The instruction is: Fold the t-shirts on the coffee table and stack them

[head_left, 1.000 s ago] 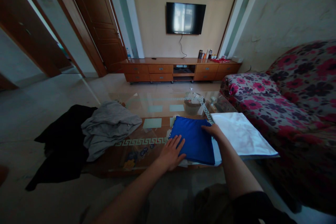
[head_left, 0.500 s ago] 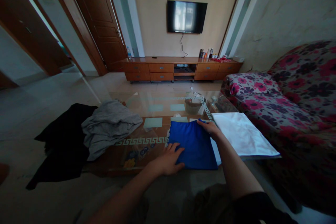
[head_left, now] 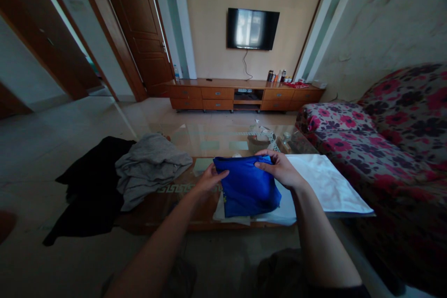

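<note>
A blue folded cloth (head_left: pixel 249 188), perhaps a garment, is held up by its far edge above the glass coffee table (head_left: pixel 139 221). My left hand (head_left: pixel 211 179) pinches its upper left corner, thumb on top. On the upper right side, my right hand (head_left: pixel 279 170) grips the same cloth between thumb and fingers. Beneath it, pale flat material (head_left: pixel 284 207) shows at the table's front edge. A white folded cloth (head_left: pixel 324 181) lies just right of my right forearm. To the left rest a crumpled grey cloth (head_left: pixel 150 167) and a black cloth (head_left: pixel 94 195) hanging over the edge.
A sofa with a floral cover (head_left: pixel 342 135) stands along the right side. Toward the table's far end are a bowl-like container (head_left: pixel 260 139) and a small glass (head_left: pixel 286 137). Beyond are a low wooden cabinet (head_left: pixel 216 95) with bottles and a wall television (head_left: pixel 252 29).
The blue cloth has gone from lying flat to being lifted by its far edge. My left hand has moved from its near left side up to the far left corner and closed on it.
</note>
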